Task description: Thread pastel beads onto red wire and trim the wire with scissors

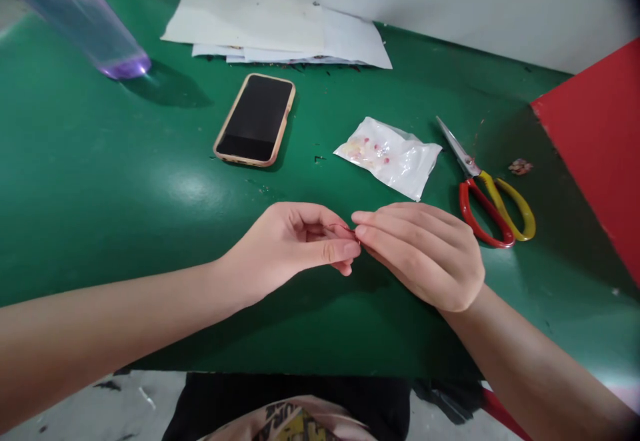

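My left hand [293, 244] and my right hand [423, 251] meet fingertip to fingertip low over the green table [125, 181]. Both pinch a thin red thread [341, 227], which loops between the left thumb and fingers. The fingers of each hand are pressed together on it. Just beyond the hands lies a small clear plastic bag [390, 155] with tiny pink and yellow beads inside. Red and yellow scissors [487, 194] lie to the right of the right hand, blades pointing away.
A phone [256, 119] in a tan case lies face up left of the bag. White papers [275, 27] sit at the back by the wall. A clear purple tumbler [95, 31] stands far left. A red board [597, 141] covers the right side.
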The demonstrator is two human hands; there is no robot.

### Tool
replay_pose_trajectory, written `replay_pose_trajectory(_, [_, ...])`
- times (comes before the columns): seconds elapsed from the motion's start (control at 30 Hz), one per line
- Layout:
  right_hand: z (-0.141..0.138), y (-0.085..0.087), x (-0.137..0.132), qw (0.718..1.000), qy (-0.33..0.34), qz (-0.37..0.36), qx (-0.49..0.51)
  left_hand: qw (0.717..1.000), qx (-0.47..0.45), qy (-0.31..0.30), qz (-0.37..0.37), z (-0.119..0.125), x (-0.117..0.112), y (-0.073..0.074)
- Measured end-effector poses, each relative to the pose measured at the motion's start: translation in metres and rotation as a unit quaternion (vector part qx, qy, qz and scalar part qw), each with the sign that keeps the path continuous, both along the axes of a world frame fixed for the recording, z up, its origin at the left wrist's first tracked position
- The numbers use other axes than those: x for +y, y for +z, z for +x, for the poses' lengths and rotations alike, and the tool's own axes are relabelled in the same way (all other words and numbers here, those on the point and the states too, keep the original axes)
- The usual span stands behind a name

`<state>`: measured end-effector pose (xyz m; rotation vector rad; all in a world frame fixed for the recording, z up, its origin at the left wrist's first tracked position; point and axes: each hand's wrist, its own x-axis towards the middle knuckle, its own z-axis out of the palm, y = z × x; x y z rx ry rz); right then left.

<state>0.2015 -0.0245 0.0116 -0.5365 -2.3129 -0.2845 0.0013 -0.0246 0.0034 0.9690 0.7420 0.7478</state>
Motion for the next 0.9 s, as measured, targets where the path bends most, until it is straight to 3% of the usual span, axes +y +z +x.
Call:
replay_pose_trajectory(0.13, [0.001,0.003,-0.002,1.0,0.003,0.01,-0.015,0.999,0.013,-0.025,-0.015,-0.001,0.005,-0.001])
replay_pose_trajectory(0.4, [0.0,0.0,-0.003,1.0,0.004,0.007,-0.024,0.994,0.075,-0.066,0.035,-0.004,0.008,-0.004])
replay_pose_trajectory(0.53, [0.001,-0.003,-0.001,1.0,0.004,-0.014,0.018,0.996,0.063,-0.061,-0.036,-0.003,0.007,0.002])
replay_pose_trajectory(0.67, [0.002,-0.008,0.002,0.996,0.029,-0.06,0.067,0.994,0.048,-0.034,-0.094,-0.001,0.005,0.01])
replay_pose_trajectory(0.9, [-0.003,-0.014,0.001,0.971,0.088,-0.176,0.135,0.995,0.045,-0.052,-0.078,0.0,0.004,0.008])
